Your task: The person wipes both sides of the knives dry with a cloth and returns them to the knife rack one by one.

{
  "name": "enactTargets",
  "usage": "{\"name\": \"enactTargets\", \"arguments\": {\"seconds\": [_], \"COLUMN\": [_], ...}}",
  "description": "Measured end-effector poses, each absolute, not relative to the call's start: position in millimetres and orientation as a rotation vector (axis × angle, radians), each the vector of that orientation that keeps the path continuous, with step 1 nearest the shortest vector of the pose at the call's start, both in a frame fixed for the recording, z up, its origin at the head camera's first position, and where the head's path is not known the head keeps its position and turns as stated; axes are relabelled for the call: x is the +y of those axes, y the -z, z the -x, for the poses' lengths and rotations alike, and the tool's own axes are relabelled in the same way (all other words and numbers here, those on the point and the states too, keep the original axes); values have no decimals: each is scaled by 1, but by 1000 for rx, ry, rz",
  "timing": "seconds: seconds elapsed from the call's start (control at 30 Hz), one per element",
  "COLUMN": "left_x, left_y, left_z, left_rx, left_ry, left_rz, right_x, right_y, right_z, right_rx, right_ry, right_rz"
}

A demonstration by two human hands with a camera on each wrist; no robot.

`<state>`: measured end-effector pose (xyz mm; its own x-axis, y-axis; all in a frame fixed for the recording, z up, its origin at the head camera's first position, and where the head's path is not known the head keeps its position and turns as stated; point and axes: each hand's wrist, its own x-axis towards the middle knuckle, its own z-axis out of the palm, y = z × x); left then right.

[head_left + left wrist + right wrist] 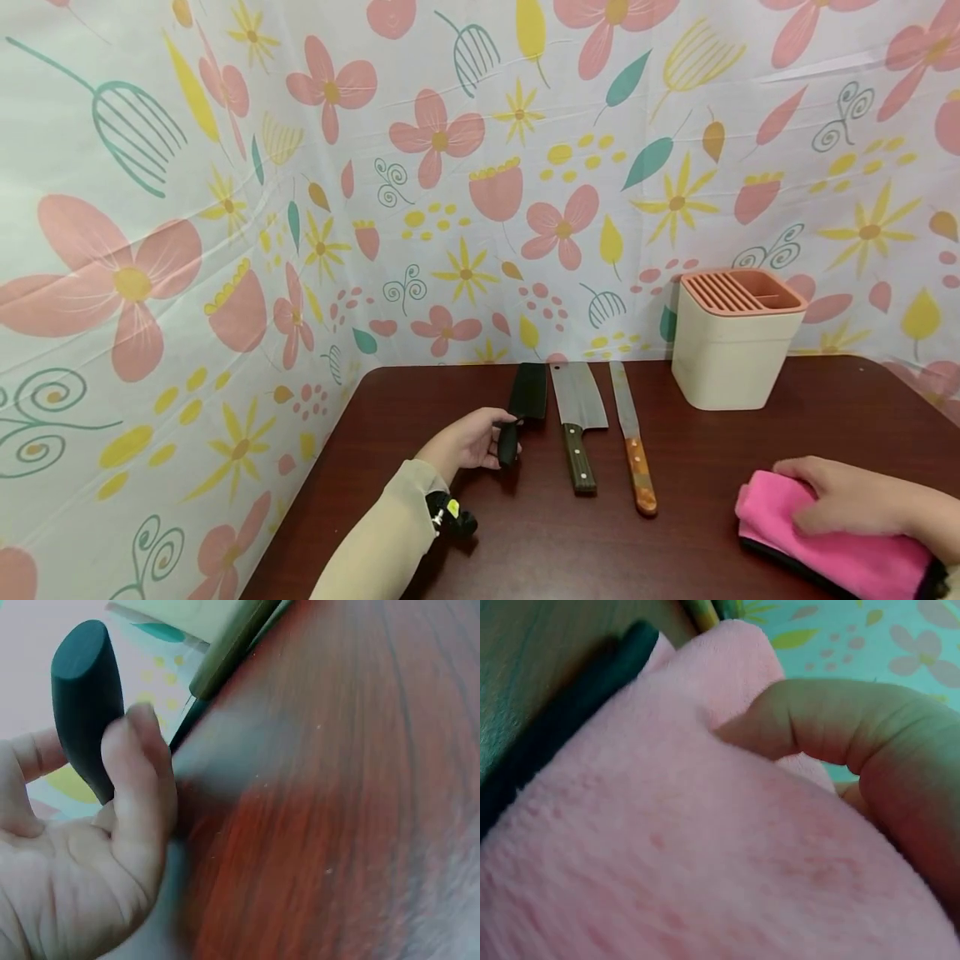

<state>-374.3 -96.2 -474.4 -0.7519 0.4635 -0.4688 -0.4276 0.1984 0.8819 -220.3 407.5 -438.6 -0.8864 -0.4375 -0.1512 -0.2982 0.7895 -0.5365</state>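
At the table's left, my left hand [474,437] grips the black handle of a black cleaver [531,390], its dark blade pointing to the back. The left wrist view shows the thumb and fingers around that handle [86,697]. Beside it lies a cleaver with a steel blade [579,396] and a dark wooden handle [579,458]. Farther right is a long narrow knife [639,475] with an orange-brown handle. My right hand [851,500] holds a folded pink cloth [862,554] with black edging at the right front. In the right wrist view the cloth [652,810] fills most of the picture.
A cream knife block [735,362] with a slotted orange top stands at the back right of the dark red wooden table [570,550]. A flower-patterned curtain [480,183] hangs behind the table and along its left side.
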Motion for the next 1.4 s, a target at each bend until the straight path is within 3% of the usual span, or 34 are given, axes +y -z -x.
{"name": "enactTargets", "arguments": {"seconds": [0.1,0.33,0.83,1.13,1.4], "left_x": [-96,-92,-94,-81,-58], "left_y": [475,475,467,436,404], "left_z": [372,369,354,339,326], "left_rx": [1715,1629,1540,1499,1500], "left_ry": [-1696,-1843,-1934,-1945,-2020], "left_rz": [-54,-130,-304,-498,-565], "right_x": [407,394,369,318,257], "right_y": [434,414,343,301,259], "right_z": [222,230,262,285,317], "right_rx": [2850,2911,3379,3434,3370], "right_ry": [584,678,673,847,910], "right_rz": [543,814,853,694,821]}}
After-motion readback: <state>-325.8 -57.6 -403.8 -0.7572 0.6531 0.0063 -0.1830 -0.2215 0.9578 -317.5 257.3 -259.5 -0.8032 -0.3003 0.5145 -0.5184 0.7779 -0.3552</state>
